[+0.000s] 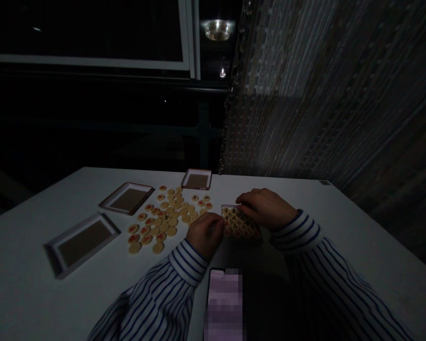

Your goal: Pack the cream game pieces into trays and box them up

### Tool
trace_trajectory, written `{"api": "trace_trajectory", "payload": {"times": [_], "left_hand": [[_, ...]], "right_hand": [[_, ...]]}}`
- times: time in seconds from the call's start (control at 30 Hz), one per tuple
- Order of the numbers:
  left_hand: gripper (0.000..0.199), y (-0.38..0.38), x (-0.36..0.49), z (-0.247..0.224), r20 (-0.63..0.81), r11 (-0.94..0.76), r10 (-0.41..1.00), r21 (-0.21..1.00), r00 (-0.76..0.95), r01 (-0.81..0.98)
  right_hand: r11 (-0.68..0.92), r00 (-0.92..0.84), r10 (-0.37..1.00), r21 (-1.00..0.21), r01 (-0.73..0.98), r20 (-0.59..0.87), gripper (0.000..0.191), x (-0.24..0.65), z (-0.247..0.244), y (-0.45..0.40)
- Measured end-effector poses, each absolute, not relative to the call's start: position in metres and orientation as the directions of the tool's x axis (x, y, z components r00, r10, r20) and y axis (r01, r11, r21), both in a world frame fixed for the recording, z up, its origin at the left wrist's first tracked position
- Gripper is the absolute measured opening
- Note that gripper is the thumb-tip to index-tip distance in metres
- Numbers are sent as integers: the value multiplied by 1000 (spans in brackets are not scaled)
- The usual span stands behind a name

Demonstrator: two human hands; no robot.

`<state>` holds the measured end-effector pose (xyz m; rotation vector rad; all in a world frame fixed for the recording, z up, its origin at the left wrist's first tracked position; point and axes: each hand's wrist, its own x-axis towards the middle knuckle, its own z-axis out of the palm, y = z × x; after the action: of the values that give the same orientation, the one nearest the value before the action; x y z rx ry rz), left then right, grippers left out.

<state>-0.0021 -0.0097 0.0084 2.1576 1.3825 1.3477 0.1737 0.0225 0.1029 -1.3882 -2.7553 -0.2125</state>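
A small box (242,232) holds rows of round Chinese chess pieces (235,218) with black and red characters. My left hand (205,234) is at the box's left side, its fingers curled in; whatever they hold is hidden. Over the far right part of the box is my right hand (268,206), fingers bent and close together, and I cannot make out anything between them. Left of the box, many loose chess pieces (165,220) are spread on the white table (102,293), some showing red characters, others plain side up.
Three shallow open trays or lids stand around the loose pieces: a white one (110,224) at left, a brown-edged one (149,192) behind it, and a smaller one (196,171) farther back. A phone (224,308) lies near me. A bead curtain (287,94) hangs behind the table.
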Motion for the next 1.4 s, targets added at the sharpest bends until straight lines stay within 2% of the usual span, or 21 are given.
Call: {"api": "trace_trajectory", "payload": {"times": [0.2, 0.37, 0.47, 0.67, 0.93, 1.03, 1.23, 1.4], "left_hand": [[19, -7, -20, 22, 478, -346, 867, 781, -141, 520], [24, -6, -38, 30, 430, -253, 856, 833, -287, 491], [24, -8, -43, 31, 448, -256, 850, 811, -278, 527], [22, -13, -50, 17, 597, -342, 777, 667, -199, 662], [25, -10, -61, 0, 647, -373, 754, 567, -116, 734], [27, -8, -68, 2, 658, -327, 725, 590, -205, 738], [24, -9, -83, 8, 580, -179, 681, 724, -447, 667], [25, -12, -81, 11, 581, -204, 696, 724, -423, 659]], "right_hand": [[601, -601, 791, 37, 798, 119, 33, 172, 109, 16], [582, -575, 805, -6, 813, 148, 31, 173, 116, 12], [598, -586, 790, -13, 802, 180, 31, 175, 116, 13], [602, -587, 784, -16, 798, 200, 31, 176, 114, 14], [593, -588, 792, 23, 805, 168, 31, 176, 110, 17], [604, -600, 784, 29, 797, 158, 32, 175, 109, 17], [597, -596, 795, 29, 802, 112, 32, 170, 106, 14], [620, -619, 777, 35, 784, 110, 31, 167, 102, 14]]}}
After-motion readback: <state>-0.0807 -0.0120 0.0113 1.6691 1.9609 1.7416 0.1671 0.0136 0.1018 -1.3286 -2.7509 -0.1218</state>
